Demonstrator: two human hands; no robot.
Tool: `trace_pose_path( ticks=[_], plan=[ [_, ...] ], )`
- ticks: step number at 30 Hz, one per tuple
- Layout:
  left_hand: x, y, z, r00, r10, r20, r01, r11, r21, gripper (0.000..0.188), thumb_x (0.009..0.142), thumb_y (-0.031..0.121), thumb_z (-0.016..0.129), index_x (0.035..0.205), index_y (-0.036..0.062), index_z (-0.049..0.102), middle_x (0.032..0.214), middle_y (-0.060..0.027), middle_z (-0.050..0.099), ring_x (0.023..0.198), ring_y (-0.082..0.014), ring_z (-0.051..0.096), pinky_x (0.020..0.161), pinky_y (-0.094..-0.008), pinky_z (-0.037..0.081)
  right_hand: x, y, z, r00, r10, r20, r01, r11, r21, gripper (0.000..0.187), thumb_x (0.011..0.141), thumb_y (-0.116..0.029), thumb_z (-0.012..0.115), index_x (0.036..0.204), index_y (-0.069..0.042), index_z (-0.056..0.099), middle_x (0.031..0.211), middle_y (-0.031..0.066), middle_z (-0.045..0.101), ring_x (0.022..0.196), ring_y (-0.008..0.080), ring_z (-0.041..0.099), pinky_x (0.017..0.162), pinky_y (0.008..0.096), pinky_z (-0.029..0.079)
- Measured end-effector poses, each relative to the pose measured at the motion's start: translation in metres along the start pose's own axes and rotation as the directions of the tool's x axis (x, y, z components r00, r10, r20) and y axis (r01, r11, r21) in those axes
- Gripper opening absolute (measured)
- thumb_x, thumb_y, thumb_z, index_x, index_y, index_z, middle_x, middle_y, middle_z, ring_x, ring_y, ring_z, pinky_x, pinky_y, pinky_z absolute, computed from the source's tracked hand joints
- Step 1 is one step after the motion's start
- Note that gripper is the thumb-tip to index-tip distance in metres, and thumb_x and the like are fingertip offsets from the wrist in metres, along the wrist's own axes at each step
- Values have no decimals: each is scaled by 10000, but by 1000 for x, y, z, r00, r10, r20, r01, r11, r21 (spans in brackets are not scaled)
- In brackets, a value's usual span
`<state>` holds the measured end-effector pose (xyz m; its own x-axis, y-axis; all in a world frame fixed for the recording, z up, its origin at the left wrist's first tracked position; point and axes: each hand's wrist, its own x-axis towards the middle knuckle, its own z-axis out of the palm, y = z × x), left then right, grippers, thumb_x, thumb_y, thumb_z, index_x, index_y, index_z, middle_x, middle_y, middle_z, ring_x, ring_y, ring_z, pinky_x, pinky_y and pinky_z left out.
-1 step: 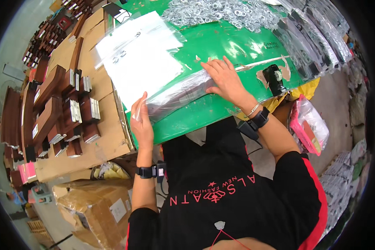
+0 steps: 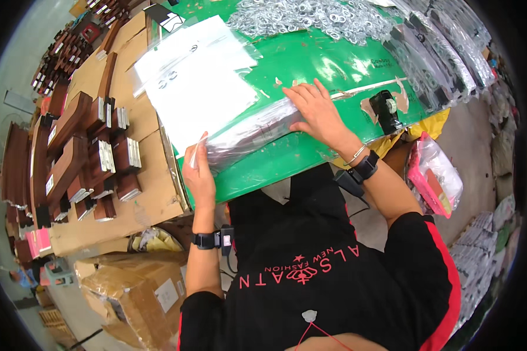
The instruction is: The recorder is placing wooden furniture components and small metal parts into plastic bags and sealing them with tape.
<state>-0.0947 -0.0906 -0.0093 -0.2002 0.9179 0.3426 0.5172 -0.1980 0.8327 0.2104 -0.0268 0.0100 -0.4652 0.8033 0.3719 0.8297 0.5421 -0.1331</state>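
Note:
On the green tabletop [image 2: 263,169] lies a long dark brown piece in a clear plastic bag [image 2: 249,137], slanting from near left to far right. My left hand [image 2: 199,174] is closed on its left end, with loose film bunched at the thumb and fingers. Across the right end, my right hand [image 2: 317,114] grips it, thumb on the near side and fingers stretched over the far side. The brown piece shows only dimly through the shiny film. Its right end is hidden under my right hand.
White plastic bags [image 2: 199,70] are stacked beyond the package. Small grey ring-shaped parts [image 2: 316,17] are heaped at the back, with bagged pieces [image 2: 445,52] at right. A black tape dispenser [image 2: 385,111] sits nearby. Brown wooden pieces [image 2: 70,158] are piled at left.
The plastic-wrapped piece has turned slightly, and its film catches the light differently. My left hand has shifted a little at its end. My right hand has stayed in place.

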Motion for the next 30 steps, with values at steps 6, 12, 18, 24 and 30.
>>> trace_pose_path(
  ticks=[6, 12, 18, 24, 30],
  plan=[
    [2, -33, 4, 953, -302, 9, 296, 928, -225, 288, 1024, 228, 593, 882, -8, 680, 809, 4, 608, 757, -86, 510, 699, -241, 404, -10, -9, -4, 996, 36, -79, -33, 999, 37, 962, 671, -267, 852, 1499, -99, 394, 1342, 92, 539, 1321, 279, 458, 1200, 517, 252],
    [-7, -15, 9, 891, -450, 66, 413, 739, -533, 236, 999, 232, 648, 853, 47, 644, 812, 48, 586, 758, -55, 475, 707, -231, 382, -26, -15, -1, 979, 65, -193, -52, 996, 74, 951, 632, -230, 855, 1474, -95, 436, 1324, 91, 554, 1303, 281, 475, 1200, 533, 250],
    [-34, 1, 16, 900, -434, 33, 382, 752, -537, 244, 988, 245, 653, 1050, 25, 739, 1061, -46, 687, 1077, -129, 551, 964, -296, 401, -38, -14, 12, 907, 168, -386, -134, 985, 113, 900, 601, 14, 779, 1440, -128, 484, 1268, 79, 564, 1269, 279, 509, 1215, 562, 228],
    [-30, 28, 72, 967, -245, 63, 248, 870, -425, 315, 1005, 221, 624, 1190, -15, 722, 1360, -121, 582, 1287, -186, 501, 1064, -309, 388, 1, 45, 16, 855, 182, -486, -179, 982, 52, 868, 652, 114, 672, 1452, -160, 477, 1273, 94, 548, 1314, 315, 486, 1215, 575, 225],
    [-48, 22, 136, 989, -143, 37, 145, 883, -447, 266, 969, 130, 657, 1208, 24, 704, 1284, -90, 551, 1207, -193, 530, 1030, -312, 438, -35, 78, -25, 949, 221, -223, -203, 974, 100, 727, 787, 85, 595, 1465, -142, 468, 1399, 137, 518, 1321, 328, 505, 1111, 499, 398]
  ],
)
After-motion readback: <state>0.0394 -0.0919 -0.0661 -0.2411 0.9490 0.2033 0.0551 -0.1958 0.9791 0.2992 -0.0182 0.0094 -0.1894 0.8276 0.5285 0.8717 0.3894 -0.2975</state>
